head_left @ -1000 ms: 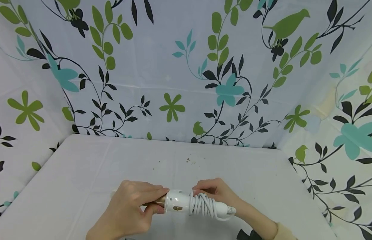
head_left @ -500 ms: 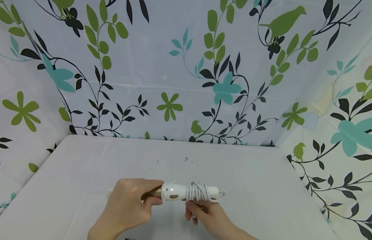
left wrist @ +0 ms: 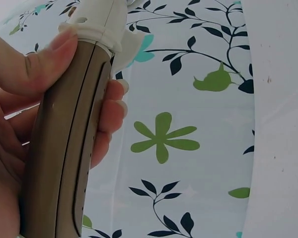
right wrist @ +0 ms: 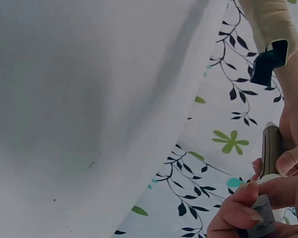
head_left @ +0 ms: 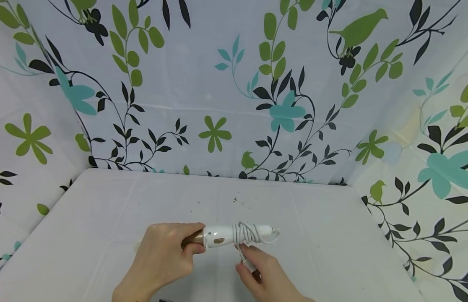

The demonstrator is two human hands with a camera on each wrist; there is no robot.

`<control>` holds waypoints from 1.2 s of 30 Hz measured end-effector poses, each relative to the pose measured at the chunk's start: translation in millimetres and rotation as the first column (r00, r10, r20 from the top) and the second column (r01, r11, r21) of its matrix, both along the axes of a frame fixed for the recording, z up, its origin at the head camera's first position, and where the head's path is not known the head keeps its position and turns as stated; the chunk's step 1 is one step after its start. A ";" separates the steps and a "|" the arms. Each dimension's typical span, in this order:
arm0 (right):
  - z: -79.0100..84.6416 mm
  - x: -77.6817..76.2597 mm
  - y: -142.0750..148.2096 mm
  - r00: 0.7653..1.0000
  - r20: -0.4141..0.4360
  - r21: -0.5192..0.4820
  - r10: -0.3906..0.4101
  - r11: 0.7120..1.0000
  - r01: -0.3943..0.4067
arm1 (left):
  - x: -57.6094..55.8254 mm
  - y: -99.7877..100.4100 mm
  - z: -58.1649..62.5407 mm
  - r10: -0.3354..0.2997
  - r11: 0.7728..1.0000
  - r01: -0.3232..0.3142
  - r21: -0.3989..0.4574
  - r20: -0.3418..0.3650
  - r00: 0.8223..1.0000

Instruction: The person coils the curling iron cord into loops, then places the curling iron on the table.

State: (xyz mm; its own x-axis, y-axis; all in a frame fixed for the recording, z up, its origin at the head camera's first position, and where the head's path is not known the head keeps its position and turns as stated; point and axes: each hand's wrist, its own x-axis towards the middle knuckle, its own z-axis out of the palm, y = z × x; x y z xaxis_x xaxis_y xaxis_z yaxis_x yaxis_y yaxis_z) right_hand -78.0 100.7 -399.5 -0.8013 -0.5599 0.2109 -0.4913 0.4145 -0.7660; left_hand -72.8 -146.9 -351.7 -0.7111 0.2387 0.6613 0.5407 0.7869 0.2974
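Observation:
My left hand [head_left: 162, 251] grips the bronze barrel of a hair iron [head_left: 220, 235], thumb and fingers wrapped around it. In the left wrist view the barrel [left wrist: 64, 139] shows a long seam and a row of small holes. A white cord [head_left: 246, 233] is coiled around the white handle, which points right. Just below the handle, my right hand [head_left: 271, 274] pinches the cord's white plug [head_left: 250, 265], from which the cord runs up to the coils. Seen from the right wrist, a greyish plug [right wrist: 263, 218] sits between the curled fingers, partly hidden.
A white-covered table [head_left: 143, 197] lies beneath both hands, with small dark specks [head_left: 235, 200] near its middle. Patterned curtains [head_left: 215, 84] with leaves and birds hang behind it and at both sides. A small dark object [head_left: 165, 300] peeks in at the bottom edge.
My right hand moved from behind the handle to below it and now holds the plug drawn away from the coils. The hair iron shifted slightly left and away from me.

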 end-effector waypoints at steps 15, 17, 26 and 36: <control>-6.4 -2.3 6.3 0.817 -0.575 0.050 -0.049 0.994 0.094 | -0.9 6.7 -3.9 0.040 0.999 -0.034 -0.030 0.251 0.967; -7.0 -4.0 8.6 0.802 -0.595 0.054 -0.047 0.994 0.098 | -1.4 8.3 -4.9 0.048 0.998 -0.034 -0.057 0.262 0.964; -5.2 -7.6 15.4 0.744 -0.667 0.088 -0.019 0.991 0.104 | -3.1 16.5 -7.9 -0.005 0.997 0.034 -0.075 0.357 0.934; -15.4 -16.2 22.2 0.831 -0.546 0.065 -0.104 0.984 0.165 | -5.7 25.4 -22.5 -0.044 0.985 0.113 -0.129 0.442 0.896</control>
State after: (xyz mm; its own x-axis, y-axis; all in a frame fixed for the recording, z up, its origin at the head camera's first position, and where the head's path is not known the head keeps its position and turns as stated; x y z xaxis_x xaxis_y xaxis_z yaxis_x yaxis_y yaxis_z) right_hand -94.3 122.9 -414.9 -0.6465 -0.4983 0.5778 -0.7466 0.5691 -0.3445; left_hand -78.5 -121.5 -374.2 -0.8945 0.3761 0.2416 0.4450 0.8004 0.4016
